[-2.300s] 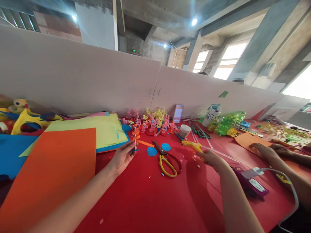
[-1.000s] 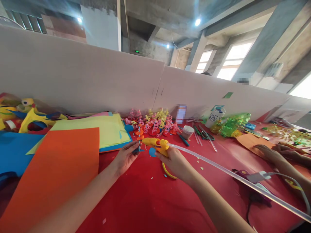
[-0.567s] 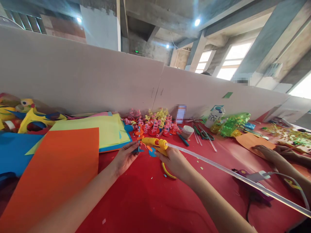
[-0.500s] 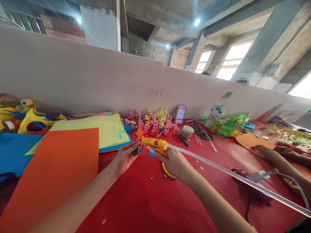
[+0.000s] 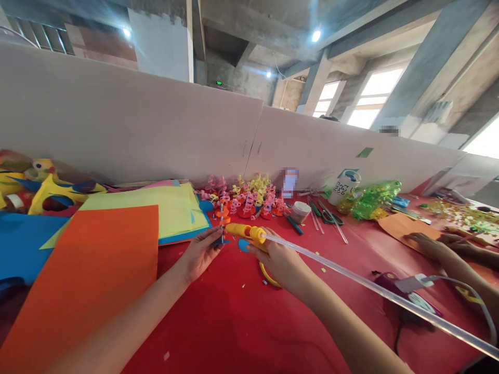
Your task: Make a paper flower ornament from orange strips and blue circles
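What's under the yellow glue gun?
Below the glue gun, part of a blue circle shows on the red table. A yellow loop peeks out past the right hand. Whatever else lies there is covered by the glue gun and hand.

Craft workshop inside a bare concrete building. Has raw beams overhead, tall windows at right, and a white partition behind a red table. Stocked with coloured sheets, curled spirals and a yellow glue gun. Also shows a green lit sign, maybe an exit sign, too small to read.
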`<state>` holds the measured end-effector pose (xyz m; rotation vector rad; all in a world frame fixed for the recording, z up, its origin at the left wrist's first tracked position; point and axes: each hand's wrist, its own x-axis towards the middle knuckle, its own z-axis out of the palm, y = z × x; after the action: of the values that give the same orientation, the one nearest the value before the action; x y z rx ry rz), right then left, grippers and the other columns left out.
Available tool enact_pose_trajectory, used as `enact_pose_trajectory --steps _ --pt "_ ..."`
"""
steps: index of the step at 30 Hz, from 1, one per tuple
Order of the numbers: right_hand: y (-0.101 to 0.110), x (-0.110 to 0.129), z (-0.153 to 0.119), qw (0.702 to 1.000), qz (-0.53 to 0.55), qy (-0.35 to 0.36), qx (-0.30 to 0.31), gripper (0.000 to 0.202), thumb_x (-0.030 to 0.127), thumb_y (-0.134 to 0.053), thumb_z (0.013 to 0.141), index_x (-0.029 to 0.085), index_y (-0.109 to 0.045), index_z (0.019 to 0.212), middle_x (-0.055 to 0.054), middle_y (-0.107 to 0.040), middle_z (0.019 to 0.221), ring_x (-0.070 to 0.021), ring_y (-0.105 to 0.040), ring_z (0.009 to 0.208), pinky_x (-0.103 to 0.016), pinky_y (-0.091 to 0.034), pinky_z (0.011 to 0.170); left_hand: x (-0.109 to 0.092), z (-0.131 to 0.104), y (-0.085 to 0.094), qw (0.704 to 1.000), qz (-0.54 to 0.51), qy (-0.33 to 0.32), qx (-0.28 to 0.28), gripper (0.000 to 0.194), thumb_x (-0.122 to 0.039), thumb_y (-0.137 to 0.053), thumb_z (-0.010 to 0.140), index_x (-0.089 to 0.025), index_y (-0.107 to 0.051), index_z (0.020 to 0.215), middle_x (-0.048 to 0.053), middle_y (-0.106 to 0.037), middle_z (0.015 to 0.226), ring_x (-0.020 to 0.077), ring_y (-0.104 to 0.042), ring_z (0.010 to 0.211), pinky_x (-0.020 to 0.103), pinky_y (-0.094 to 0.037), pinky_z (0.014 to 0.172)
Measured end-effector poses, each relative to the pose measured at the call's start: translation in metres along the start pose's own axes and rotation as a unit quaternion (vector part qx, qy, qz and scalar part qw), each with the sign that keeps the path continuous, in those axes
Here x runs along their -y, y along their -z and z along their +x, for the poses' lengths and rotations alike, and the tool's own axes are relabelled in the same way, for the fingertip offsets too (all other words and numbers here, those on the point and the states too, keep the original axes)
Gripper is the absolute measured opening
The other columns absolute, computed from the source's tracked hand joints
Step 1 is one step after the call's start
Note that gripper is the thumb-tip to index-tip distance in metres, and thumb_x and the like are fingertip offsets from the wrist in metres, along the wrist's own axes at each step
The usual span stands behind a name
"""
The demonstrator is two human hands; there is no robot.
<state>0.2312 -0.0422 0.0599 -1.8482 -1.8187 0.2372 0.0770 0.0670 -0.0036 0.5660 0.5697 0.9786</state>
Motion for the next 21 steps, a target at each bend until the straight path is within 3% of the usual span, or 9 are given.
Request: enact_pose_trajectory --steps 21 --pt "0.0022 -0.0043 0.0005 1.000 0.006 0.011 -0.006 0.017 0.026 -0.047 0.085 0.018 -0.057 0.096 -0.008 -0.061 0.093 -0.0218 -0.058 0.086 -0.030 -0.043 0.072 -0.0010 -0.0007 -0.0002 1.000 0.003 0.003 -0.002 0.011 -0.002 -0.072 0.063 -0.012 -0.069 0.068 0.002 -0.072 0.065 0.0101 -0.065 0.060 0.018 -0.051 0.058"
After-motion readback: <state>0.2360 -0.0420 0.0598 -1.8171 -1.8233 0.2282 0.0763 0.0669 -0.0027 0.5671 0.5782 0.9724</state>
